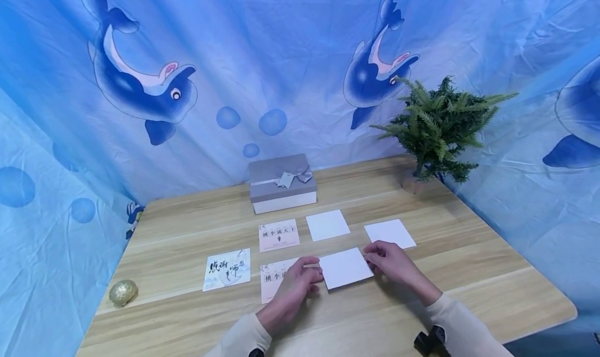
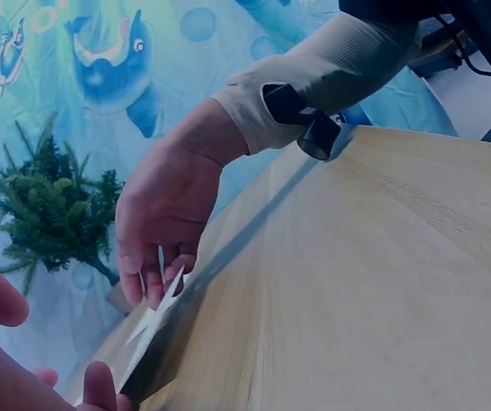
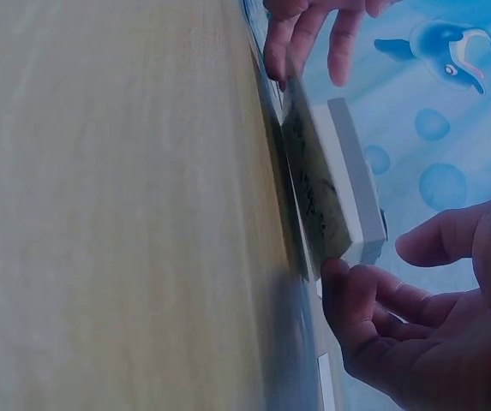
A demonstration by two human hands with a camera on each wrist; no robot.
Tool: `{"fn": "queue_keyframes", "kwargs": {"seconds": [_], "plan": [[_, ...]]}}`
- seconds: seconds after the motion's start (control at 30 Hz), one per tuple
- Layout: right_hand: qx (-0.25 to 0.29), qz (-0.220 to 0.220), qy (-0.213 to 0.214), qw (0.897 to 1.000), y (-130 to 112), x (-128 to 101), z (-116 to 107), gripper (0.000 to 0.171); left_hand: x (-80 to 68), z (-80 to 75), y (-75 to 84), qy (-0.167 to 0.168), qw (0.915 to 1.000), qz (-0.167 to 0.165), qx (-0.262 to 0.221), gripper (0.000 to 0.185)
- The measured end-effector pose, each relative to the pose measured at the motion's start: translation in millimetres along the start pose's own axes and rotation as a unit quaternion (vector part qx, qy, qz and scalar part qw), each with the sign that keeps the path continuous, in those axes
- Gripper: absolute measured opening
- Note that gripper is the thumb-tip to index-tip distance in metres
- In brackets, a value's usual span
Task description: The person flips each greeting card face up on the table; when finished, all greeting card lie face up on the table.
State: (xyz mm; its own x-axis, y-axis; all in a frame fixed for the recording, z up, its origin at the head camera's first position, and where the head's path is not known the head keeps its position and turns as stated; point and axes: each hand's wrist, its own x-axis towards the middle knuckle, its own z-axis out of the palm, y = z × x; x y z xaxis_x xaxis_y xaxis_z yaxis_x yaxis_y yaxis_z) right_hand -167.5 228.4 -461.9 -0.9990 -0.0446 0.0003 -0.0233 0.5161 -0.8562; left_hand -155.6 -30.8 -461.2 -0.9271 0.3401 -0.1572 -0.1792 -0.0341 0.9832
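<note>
While both hands meet at the near middle of the table (image 1: pixel 422 315), a blank white card (image 1: pixel 346 267) lies between them; it is plain, square-cut and slightly skewed, its left edge overlapping a pink printed card (image 1: pixel 274 281) beneath; in the left wrist view the white card shows edge-on, its far corner lifted a little off the wood; the left hand (image 1: pixel 292 289) comes in from the lower left, fingers curled down, fingertips pinching the card's left edge; the right hand (image 1: pixel 391 260) reaches from the lower right, knuckles up, fingers bent onto the card's right corner, grasping it there; cream sleeves cover both forearms, and a dark strap sits at the right wrist; beyond the hands lie two more white cards, one (image 1: pixel 327 225) toward the centre and one (image 1: pixel 389 233) to the right, just beside the right hand's fingers; a second pink card (image 1: pixel 278 235) with black characters lies left of them, and a card with brush lettering (image 1: pixel 227 269) sits farther left; a grey gift box (image 1: pixel 282 183) with a ribbon stands at the back, a potted fern (image 1: pixel 438 125) at the far right corner, and a gold ball (image 1: pixel 123 292) near the left edge; a blue dolphin-print cloth (image 1: pixel 281 60) hangs behind.
</note>
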Motion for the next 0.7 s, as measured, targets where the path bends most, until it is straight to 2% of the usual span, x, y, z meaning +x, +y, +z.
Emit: {"fn": "queue_keyframes", "kwargs": {"seconds": [0.47, 0.7], "plan": [[-0.005, -0.061, 0.045, 0.997, 1.2, 0.5, -5.8, 0.012, -2.3, -2.1, 4.1, -0.009, 0.9985, 0.027, -0.046, 0.041], [-0.007, -0.053, 0.037, 0.998, 0.5, -0.1, -6.5, 0.015, -1.0, -2.9, 3.9, -0.005, 0.9986, 0.034, -0.041, 0.039]]}}
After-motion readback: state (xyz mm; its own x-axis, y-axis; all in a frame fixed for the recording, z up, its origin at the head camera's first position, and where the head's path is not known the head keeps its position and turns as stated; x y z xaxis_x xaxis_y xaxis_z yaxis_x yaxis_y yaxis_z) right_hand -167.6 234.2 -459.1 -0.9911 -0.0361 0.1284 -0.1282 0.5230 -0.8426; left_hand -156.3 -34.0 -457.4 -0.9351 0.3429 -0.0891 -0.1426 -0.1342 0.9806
